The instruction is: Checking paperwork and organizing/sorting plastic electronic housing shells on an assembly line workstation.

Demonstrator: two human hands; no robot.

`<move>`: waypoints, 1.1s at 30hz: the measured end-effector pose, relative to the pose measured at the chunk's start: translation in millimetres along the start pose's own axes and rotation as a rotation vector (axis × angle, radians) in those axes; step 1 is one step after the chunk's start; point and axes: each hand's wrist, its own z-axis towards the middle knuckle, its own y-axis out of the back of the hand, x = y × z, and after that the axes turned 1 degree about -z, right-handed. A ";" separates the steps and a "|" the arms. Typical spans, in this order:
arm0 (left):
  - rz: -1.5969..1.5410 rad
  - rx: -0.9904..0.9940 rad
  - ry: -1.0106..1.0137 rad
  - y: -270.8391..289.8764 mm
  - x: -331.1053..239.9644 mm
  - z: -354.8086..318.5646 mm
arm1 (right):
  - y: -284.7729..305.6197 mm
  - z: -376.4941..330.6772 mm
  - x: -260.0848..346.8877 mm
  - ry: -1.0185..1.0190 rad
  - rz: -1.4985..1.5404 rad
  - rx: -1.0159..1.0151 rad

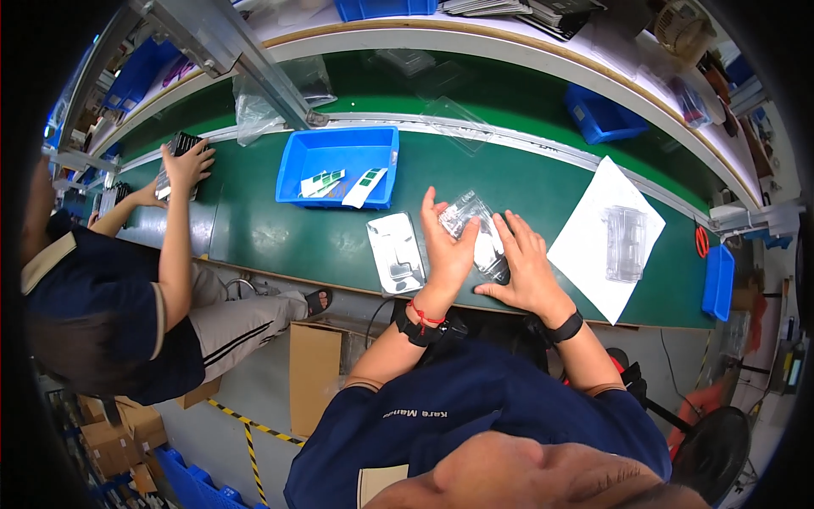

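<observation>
A clear plastic blister pack (480,241) lies tilted at the table's front edge, between my two hands; a dark piece shows at its lower end. My left hand (449,250) grips its left side, with the thumb across the top. On the right side my right hand (527,270) rests against it, fingers stretched and spread, thumb near the lower end. What lies under the palms is hidden. Just left of my left hand sits a silvery-white moulded tray (396,253). Beyond it stands a blue bin (337,170) holding several white and green cards (322,182).
On the right, a white sheet (585,246) carries another clear plastic shell (625,243). Red-handled scissors (701,241) and a blue tray (718,282) are at the right end. A co-worker (110,297) at left handles dark items (181,165). A metal post (246,59) rises behind the bin.
</observation>
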 end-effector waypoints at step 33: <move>0.979 0.109 -0.450 64.2 -61.0 -47.0 | 52.7 8.5 8.9 -0.063 0.040 -0.307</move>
